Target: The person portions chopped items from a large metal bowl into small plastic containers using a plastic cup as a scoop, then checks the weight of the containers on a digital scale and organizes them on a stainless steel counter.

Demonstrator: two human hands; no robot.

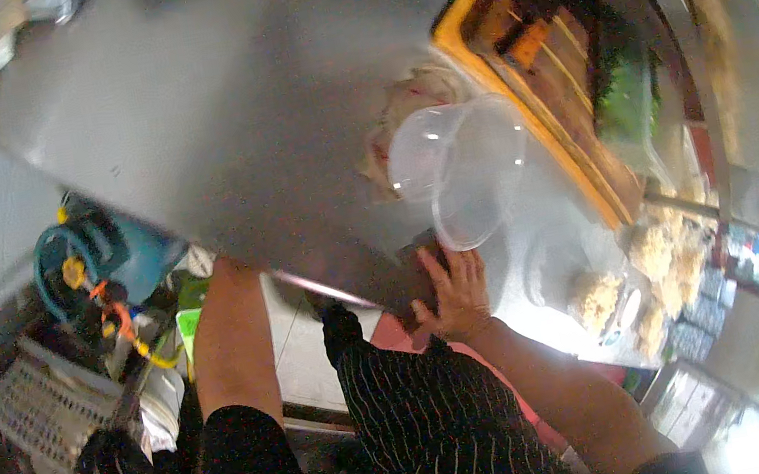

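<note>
My right hand (pixel 456 295) lies on the front edge of a steel table (pixel 173 101), its fingers spread and nothing visibly held. Just beyond its fingertips are clear round plastic containers (pixel 480 173), tipped or overlapping. Behind them sits a crumpled, pale plastic bag (pixel 421 98) with red marks. My left forearm reaches forward to the table's edge, and the hand at its end is hidden beneath the tabletop.
A wooden board (pixel 530 109) with a dark object on it stands to the right, beside a clear tub of greens (pixel 629 96). Golden fried-looking pieces (pixel 657 254) lie at far right. Below left are a blue gas cylinder (pixel 113 248) with an orange-yellow valve and a white basket (pixel 44 408).
</note>
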